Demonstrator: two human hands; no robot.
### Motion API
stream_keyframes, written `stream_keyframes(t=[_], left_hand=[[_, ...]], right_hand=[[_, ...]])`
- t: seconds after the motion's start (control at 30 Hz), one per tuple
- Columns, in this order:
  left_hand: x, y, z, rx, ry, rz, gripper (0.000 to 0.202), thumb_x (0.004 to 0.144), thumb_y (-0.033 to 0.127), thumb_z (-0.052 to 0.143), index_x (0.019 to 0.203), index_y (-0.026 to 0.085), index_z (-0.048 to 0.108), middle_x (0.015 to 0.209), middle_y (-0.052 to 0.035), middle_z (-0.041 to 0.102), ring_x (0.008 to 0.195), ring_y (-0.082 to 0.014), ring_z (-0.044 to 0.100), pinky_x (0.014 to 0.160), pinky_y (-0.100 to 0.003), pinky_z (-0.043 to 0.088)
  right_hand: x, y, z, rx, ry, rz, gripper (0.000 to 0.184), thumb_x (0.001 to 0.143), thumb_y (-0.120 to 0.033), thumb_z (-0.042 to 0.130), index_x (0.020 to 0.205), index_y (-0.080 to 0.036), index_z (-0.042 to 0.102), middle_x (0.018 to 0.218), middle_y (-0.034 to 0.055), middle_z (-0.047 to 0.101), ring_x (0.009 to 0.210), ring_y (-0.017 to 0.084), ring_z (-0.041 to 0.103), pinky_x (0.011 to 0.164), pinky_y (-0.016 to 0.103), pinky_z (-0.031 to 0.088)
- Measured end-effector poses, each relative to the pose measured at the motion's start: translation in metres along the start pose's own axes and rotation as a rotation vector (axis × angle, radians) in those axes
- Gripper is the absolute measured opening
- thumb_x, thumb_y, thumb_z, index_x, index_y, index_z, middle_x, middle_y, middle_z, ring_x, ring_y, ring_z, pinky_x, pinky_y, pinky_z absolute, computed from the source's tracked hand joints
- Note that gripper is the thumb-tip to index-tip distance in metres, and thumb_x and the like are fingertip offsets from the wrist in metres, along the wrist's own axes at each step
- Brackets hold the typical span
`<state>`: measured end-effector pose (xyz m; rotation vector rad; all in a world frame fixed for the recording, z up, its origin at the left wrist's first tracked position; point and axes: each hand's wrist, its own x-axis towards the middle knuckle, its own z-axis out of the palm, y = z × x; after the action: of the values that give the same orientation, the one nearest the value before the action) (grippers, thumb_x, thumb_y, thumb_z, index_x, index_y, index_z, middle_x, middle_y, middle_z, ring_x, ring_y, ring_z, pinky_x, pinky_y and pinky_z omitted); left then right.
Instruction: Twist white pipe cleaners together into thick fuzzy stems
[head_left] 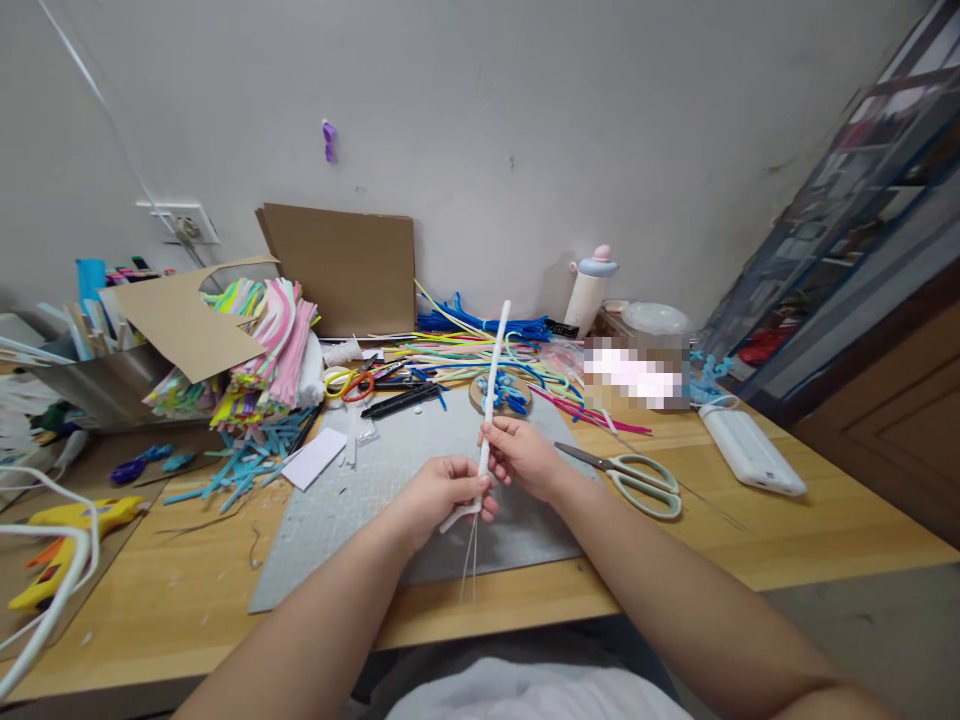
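Note:
Both hands hold a white fuzzy stem that looks like a pipe cleaner, upright and leaning slightly right above the mat. My left hand pinches its lower end, where a short white piece bends off to the left and thin wires hang down. My right hand grips the stem a little higher with thumb and fingers. Behind the stem sits a round wooden disc with blue curled pieces on it. Scissors with pale green handles lie right of my right hand.
A grey cutting mat lies under my hands. Pipe cleaner bundles, a yellow glue gun and a white card are at left. Coloured stems and a bottle stand behind; a white power bank lies right.

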<state>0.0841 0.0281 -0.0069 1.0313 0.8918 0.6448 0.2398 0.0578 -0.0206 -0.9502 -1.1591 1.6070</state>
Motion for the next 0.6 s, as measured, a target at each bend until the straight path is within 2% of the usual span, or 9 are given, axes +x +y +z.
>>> stream_keyframes(t=[0.17, 0.3, 0.4, 0.5, 0.6], left_hand=[[0.004, 0.003, -0.005, -0.048, 0.132, 0.105, 0.030, 0.058, 0.036, 0.077, 0.061, 0.014, 0.056, 0.060, -0.0021, 0.063, 0.051, -0.0081, 0.053, 0.046, -0.017, 0.032], [0.006, 0.004, -0.007, -0.050, 0.241, 0.199, 0.030, 0.055, 0.033, 0.078, 0.056, 0.013, 0.056, 0.050, 0.0038, 0.053, 0.043, -0.0037, 0.039, 0.043, -0.017, 0.025], [0.009, 0.002, -0.005, -0.055, 0.298, 0.260, 0.033, 0.056, 0.035, 0.078, 0.052, 0.015, 0.051, 0.044, 0.0067, 0.046, 0.040, -0.0031, 0.033, 0.042, -0.018, 0.022], [0.010, 0.000, -0.003, -0.068, 0.301, 0.293, 0.036, 0.056, 0.036, 0.078, 0.053, 0.015, 0.049, 0.045, 0.0063, 0.047, 0.040, -0.0032, 0.035, 0.043, -0.017, 0.025], [0.010, 0.003, -0.003, -0.091, 0.264, 0.298, 0.032, 0.063, 0.042, 0.073, 0.069, 0.014, 0.059, 0.053, 0.0034, 0.054, 0.042, -0.0044, 0.042, 0.042, -0.017, 0.029]], right_hand=[[-0.016, 0.005, 0.014, 0.037, 0.108, -0.023, 0.038, 0.078, -0.056, 0.053, 0.082, -0.018, 0.052, 0.064, -0.0029, 0.058, 0.052, 0.008, 0.056, 0.050, 0.021, 0.045], [-0.040, 0.014, 0.034, 0.046, 0.021, 0.037, 0.033, 0.075, -0.049, 0.059, 0.083, -0.017, 0.053, 0.066, -0.0003, 0.060, 0.059, 0.013, 0.059, 0.058, 0.027, 0.048], [-0.050, 0.021, 0.044, 0.001, 0.072, -0.012, 0.029, 0.072, -0.039, 0.064, 0.089, -0.018, 0.052, 0.060, -0.0045, 0.055, 0.047, 0.008, 0.048, 0.045, 0.020, 0.038], [-0.052, 0.023, 0.045, 0.033, 0.139, -0.028, 0.024, 0.074, -0.037, 0.063, 0.084, -0.017, 0.052, 0.059, -0.0056, 0.051, 0.043, 0.004, 0.035, 0.040, 0.017, 0.024], [-0.052, 0.020, 0.043, 0.121, 0.122, -0.012, 0.026, 0.074, -0.038, 0.064, 0.076, -0.017, 0.051, 0.058, -0.0053, 0.050, 0.042, 0.003, 0.029, 0.039, 0.017, 0.020]])
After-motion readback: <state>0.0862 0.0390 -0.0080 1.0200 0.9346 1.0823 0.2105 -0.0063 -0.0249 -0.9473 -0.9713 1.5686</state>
